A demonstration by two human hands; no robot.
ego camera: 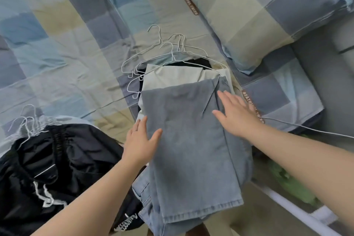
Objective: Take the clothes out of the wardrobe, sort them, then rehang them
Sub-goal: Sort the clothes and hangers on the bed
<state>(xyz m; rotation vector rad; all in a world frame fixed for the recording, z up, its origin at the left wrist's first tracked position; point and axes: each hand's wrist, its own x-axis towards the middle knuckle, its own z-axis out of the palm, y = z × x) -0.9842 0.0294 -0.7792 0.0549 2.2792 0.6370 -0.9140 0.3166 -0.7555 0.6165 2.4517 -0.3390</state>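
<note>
flat hands (140, 142) (236, 114) on jeans (191, 140), garments beneath mostly hidden

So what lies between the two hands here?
In the head view, only the folded blue jeans: the left hand rests flat at their left edge, the right hand flat on their right side.

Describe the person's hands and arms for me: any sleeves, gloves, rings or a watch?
No gloves on either hand. The left hand wears a thin, pale ring on one finger; the right hand shows no ring. Both forearms are uncovered as far as the view reaches: no sleeves, watch or bracelet in sight.
</note>
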